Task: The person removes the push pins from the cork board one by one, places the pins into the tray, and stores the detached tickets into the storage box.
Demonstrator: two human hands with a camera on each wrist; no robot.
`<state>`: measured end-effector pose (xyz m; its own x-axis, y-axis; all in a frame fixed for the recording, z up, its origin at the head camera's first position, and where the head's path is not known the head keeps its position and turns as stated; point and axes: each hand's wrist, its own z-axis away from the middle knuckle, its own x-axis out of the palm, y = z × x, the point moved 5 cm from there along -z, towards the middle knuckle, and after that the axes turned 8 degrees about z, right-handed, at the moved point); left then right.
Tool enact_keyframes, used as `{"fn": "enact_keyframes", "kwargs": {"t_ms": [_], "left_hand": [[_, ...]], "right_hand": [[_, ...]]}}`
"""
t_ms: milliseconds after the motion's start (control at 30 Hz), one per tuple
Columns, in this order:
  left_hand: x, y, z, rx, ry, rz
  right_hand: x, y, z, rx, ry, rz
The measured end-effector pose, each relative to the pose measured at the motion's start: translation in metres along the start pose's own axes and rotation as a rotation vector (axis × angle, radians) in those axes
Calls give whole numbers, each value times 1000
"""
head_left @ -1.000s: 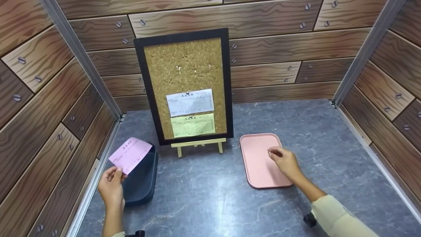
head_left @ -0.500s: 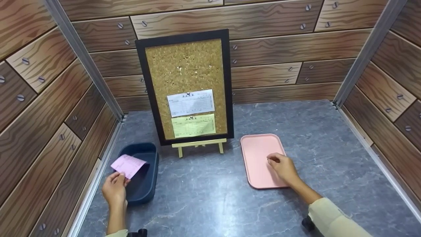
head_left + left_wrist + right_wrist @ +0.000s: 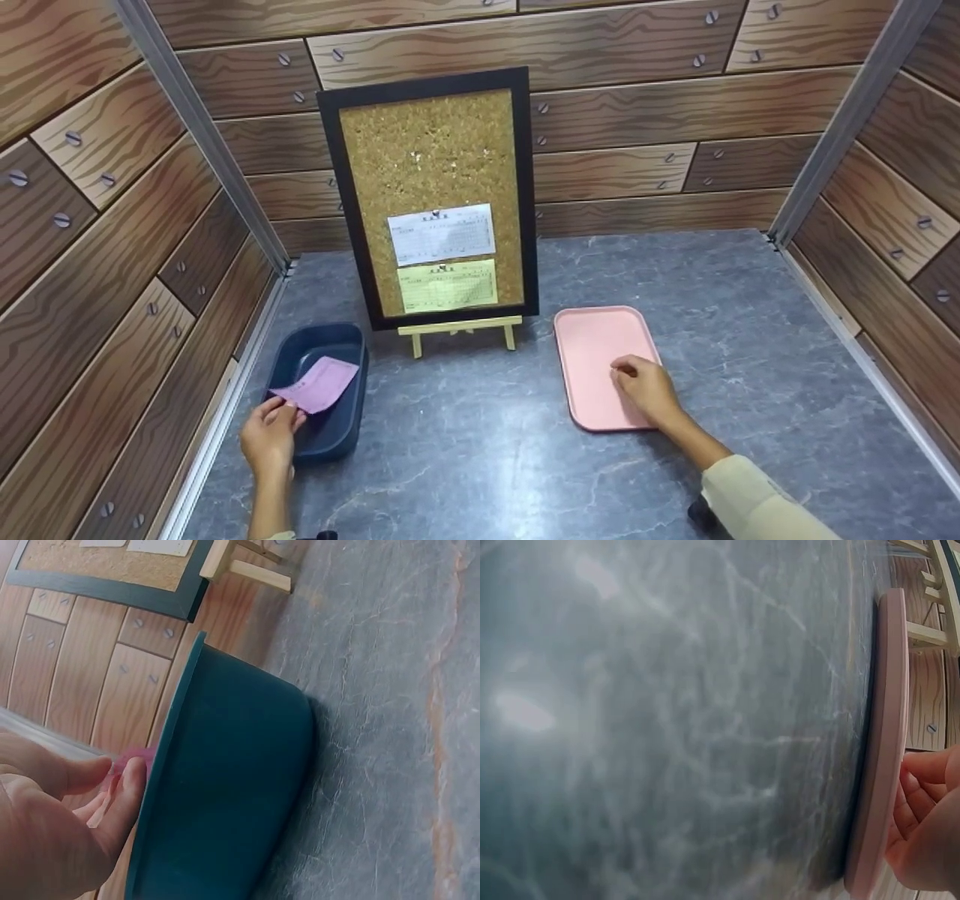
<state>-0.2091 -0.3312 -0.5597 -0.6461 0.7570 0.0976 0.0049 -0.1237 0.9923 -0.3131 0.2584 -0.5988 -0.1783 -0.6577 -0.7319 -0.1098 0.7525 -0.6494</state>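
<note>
In the head view my left hand (image 3: 270,439) pinches one corner of a pink printed paper slip (image 3: 326,384). The slip is tilted within the dark blue bin (image 3: 352,442), below its rim at the far end. In the left wrist view, the bin wall (image 3: 225,780) hides most of the slip, and thumb and finger meet at its edge. My right hand (image 3: 649,390) is low over the pink tray (image 3: 592,337), thumb and forefinger together on what looks like a tiny pin, barely visible. The right wrist view shows the tray's side in front of the fingertips.
A black-framed cork board (image 3: 420,135) leans on a small wooden easel (image 3: 461,326) at the back. Pinned low on it are a white slip (image 3: 442,234) and a yellow slip (image 3: 448,286). Wood-patterned walls (image 3: 600,112) enclose the grey marbled table (image 3: 480,450) on three sides.
My left hand has lowered the pink slip from above the bin's rim into it, tilting it over. My right hand has sunk slightly closer to the pink tray.
</note>
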Motion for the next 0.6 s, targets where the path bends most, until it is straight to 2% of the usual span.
{"fn": "enact_keyframes", "kwargs": {"t_ms": [133, 300, 467, 600], "left_hand": [[0, 5, 4, 8, 2, -45], [9, 13, 5, 40, -2, -93], [26, 24, 4, 90, -28, -160], [47, 33, 2, 133, -68, -168]], "right_hand": [[-2, -1, 1, -5, 0, 0], [-10, -6, 0, -25, 37, 22], [-22, -22, -6, -64, 117, 43], [-31, -40, -14, -72, 158, 21]]}}
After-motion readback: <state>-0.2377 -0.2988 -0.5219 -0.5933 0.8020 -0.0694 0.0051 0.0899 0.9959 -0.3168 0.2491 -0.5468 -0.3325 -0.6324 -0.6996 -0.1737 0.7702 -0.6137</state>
